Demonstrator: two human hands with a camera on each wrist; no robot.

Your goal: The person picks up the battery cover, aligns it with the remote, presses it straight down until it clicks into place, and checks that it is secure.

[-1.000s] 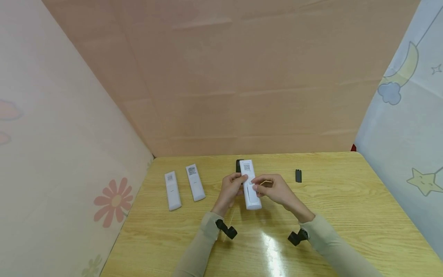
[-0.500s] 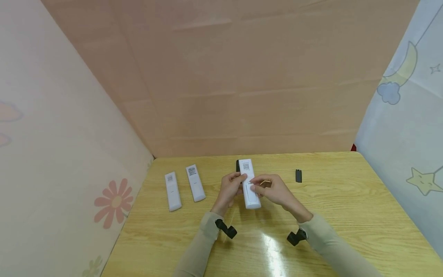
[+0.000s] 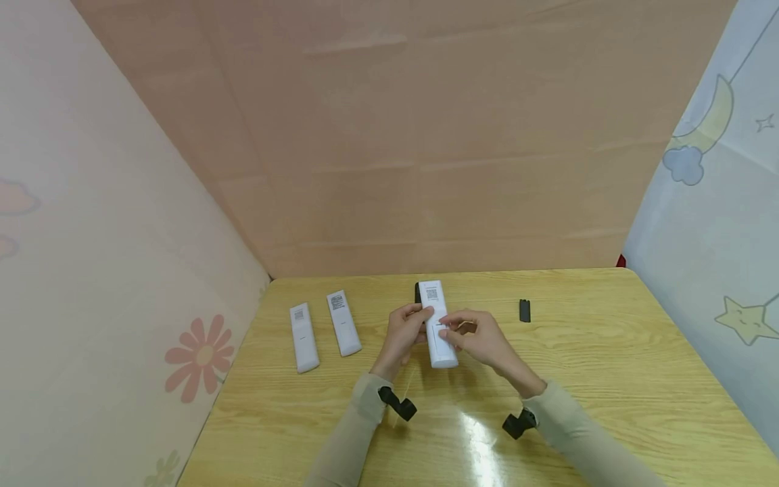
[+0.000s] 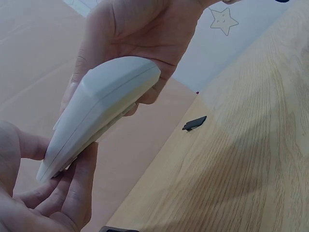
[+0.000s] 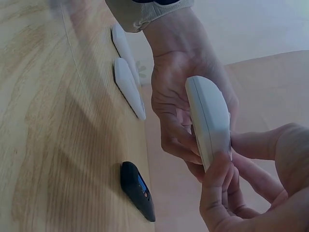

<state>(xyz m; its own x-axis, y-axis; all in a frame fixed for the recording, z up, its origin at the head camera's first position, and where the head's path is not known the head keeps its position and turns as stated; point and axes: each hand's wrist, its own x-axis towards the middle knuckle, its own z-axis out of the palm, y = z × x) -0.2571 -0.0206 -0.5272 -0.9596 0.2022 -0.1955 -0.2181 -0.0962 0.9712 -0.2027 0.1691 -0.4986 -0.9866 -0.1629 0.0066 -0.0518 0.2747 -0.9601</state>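
Observation:
A white remote control [image 3: 431,297] is held back side up above the table, a printed code at its far end. My left hand [image 3: 404,331] grips its left side, thumb on the back and fingers underneath. My right hand [image 3: 481,338] holds its right side, the thumb on the white battery cover [image 3: 442,345] near that cover's upper edge. In the right wrist view, fingers of the right hand curl along the side of the remote. The remote's button face is hidden in the head view. Whether the cover lies fully flush, I cannot tell.
Two more white remotes [image 3: 304,338] [image 3: 343,323] lie back side up on the left of the wooden table [image 3: 596,379]. A black remote [image 5: 137,191] lies behind the held one, mostly hidden from the head. A small black cover [image 3: 525,310] lies at the right.
The battery cover stood askew on the remote's back a second ago; now it sits in line with the body. The right thumb has shifted slightly left over it. The left hand keeps its grip.

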